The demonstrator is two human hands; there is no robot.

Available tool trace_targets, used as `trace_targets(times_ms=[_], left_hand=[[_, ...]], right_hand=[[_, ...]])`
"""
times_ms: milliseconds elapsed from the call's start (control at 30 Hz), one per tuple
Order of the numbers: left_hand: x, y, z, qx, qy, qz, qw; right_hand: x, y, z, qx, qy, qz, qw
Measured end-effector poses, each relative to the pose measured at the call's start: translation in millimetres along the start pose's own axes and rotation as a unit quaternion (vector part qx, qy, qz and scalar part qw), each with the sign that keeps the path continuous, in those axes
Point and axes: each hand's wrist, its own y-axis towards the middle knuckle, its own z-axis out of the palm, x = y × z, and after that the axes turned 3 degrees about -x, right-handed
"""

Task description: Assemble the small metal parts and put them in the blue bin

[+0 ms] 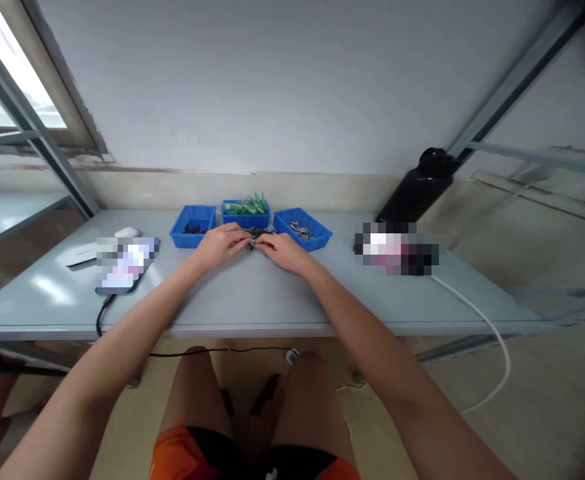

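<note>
My left hand (221, 244) and my right hand (285, 251) meet over the middle of the table, each closed in a pinch. Between their fingertips is a small dark, shiny piece (251, 245), too tiny to name. Just behind the fingers lies a heap of small dark and metallic parts (260, 231), partly covered by my hands. A blue bin (177, 238) with dark pieces stands beyond my left hand. Behind the heap, another blue bin (245, 219) holds green strips (247, 205). To the right, near my right hand, a third blue bin (321, 241) contains thin silvery metal parts (300, 230).
On the left of the grey table (252, 300) lie a phone (130, 263) with a black cable and a white case (127, 233). A black bottle (415, 193) and a blurred-out item (395, 250) with a white cable (477, 310) are at right. The wall rises behind.
</note>
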Motion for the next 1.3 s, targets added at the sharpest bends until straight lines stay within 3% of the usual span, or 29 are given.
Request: trace_targets(times_ms=[133,367,533,767,1300], left_hand=[[-5,0,1.3,0.008,0.006,0.034,0.999],[2,1,-0.8,0.009,0.013,-0.047,0.999],[5,1,0.4,0.057,0.023,-0.088,0.994],[7,1,5.9,0.152,-0.028,-0.094,0.984],[8,-1,4.4,0.123,0.011,-0.103,0.987]], right_hand=[[2,-1,1,0.032,-0.009,-0.001,0.999],[1,1,-9,-0.039,0.015,0.039,0.998],[2,1,-9,-0.084,0.03,0.033,0.995],[4,1,-7,-0.099,0.028,0.018,0.995],[5,0,-7,-0.035,0.014,0.031,0.999]])
